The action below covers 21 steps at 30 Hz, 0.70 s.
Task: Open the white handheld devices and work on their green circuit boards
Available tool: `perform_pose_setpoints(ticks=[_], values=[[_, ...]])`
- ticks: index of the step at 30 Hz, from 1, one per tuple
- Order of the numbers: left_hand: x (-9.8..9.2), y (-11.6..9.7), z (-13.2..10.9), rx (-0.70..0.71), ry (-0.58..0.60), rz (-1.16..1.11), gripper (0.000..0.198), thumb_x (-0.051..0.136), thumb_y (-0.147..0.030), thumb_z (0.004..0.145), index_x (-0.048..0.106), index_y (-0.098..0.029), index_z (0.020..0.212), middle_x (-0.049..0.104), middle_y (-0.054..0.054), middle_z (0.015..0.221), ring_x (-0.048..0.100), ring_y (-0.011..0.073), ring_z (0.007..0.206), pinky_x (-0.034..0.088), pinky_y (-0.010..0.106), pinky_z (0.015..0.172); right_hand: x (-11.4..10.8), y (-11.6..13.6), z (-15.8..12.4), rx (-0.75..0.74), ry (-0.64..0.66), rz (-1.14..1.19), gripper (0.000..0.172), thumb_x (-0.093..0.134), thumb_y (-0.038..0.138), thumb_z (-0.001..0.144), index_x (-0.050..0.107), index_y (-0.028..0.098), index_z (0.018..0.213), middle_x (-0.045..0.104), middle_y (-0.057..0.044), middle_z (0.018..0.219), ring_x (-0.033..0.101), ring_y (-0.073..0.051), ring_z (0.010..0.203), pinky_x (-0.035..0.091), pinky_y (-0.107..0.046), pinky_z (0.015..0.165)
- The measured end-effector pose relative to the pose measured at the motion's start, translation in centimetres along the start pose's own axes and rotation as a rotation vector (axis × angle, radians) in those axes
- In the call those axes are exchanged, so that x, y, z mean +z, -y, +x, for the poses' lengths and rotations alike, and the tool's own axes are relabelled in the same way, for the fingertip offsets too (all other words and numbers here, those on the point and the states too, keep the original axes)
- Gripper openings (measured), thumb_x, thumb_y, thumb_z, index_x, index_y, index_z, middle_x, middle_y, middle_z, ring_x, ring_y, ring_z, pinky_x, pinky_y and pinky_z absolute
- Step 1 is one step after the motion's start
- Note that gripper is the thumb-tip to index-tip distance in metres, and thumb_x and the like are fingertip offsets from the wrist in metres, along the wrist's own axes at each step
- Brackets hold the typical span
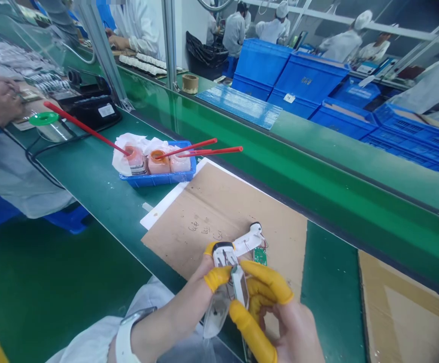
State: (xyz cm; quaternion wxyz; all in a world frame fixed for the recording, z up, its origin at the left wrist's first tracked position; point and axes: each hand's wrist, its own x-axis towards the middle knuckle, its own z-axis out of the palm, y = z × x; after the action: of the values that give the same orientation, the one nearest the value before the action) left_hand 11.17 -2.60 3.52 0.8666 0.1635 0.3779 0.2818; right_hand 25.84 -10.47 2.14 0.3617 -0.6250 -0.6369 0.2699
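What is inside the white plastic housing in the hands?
Thin wires show inside the white plastic housing; the left hand and right hand, in yellow finger cots, hide the rest.

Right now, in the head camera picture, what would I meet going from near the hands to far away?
White plastic casing → cardboard sheet → blue tray of pots → green belt → blue crates → worker in white

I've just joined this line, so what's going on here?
A person's left hand and right hand, wearing yellow finger cots, hold a white plastic device above a cardboard sheet. A green circuit board sits next to the device, with thin wires nearby. Farther along the bench, a blue tray holds orange-tinted pots with red sticks. A co-worker's hand is at the far left.
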Motion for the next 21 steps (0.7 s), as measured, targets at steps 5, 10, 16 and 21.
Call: perform_pose_setpoints(ticks=[5, 10, 16, 21], values=[[-1.5, 1.6, 0.2, -0.025, 0.261, 0.015, 0.056, 0.06, -0.062, 0.075, 0.062, -0.02, 0.112, 0.068, 0.008, 0.101, 0.059, 0.0248, 0.107, 0.04, 0.04, 0.099, -1.1, 1.2, 1.2, 0.077, 0.068, 0.255, 0.026, 0.063, 0.041, 0.085, 0.059, 0.032, 0.109, 0.064, 0.002, 0.073, 0.061, -0.012, 0.055, 0.052, -0.015, 0.046], [-2.1, 2.4, -0.3, -0.052, 0.419, 0.081, 0.046, 0.053, -0.047, 0.088, 0.048, -0.029, 0.13, 0.059, 0.009, 0.121, 0.056, 0.0249, 0.114, 0.038, 0.047, 0.103, -1.3, 1.9, 2.1, 0.102, 0.136, 0.568, 0.026, 0.055, 0.036, 0.092, 0.055, 0.043, 0.117, 0.071, 0.004, 0.093, 0.069, -0.012, 0.071, 0.057, -0.016, 0.06], [-2.8, 2.2, -1.5, 0.178, 0.323, 0.431, 0.054, 0.064, -0.026, 0.084, 0.044, -0.032, 0.133, 0.046, 0.01, 0.139, 0.045, 0.0271, 0.126, 0.031, 0.05, 0.11, 0.3, 1.3, 0.0, 0.102, -0.031, 0.513, 0.031, 0.057, 0.037, 0.09, 0.055, 0.033, 0.121, 0.071, -0.004, 0.099, 0.069, -0.017, 0.069, 0.059, -0.023, 0.057], [-3.3, 2.6, -2.3, 0.152, 0.257, 0.247, 0.041, 0.056, -0.032, 0.088, 0.051, -0.035, 0.129, 0.061, 0.005, 0.12, 0.048, 0.0276, 0.125, 0.04, 0.046, 0.103, 2.1, -0.7, -3.0, -0.022, -0.253, 0.208, 0.043, 0.062, 0.04, 0.086, 0.052, 0.032, 0.127, 0.07, -0.005, 0.102, 0.069, -0.023, 0.072, 0.06, -0.028, 0.054]])
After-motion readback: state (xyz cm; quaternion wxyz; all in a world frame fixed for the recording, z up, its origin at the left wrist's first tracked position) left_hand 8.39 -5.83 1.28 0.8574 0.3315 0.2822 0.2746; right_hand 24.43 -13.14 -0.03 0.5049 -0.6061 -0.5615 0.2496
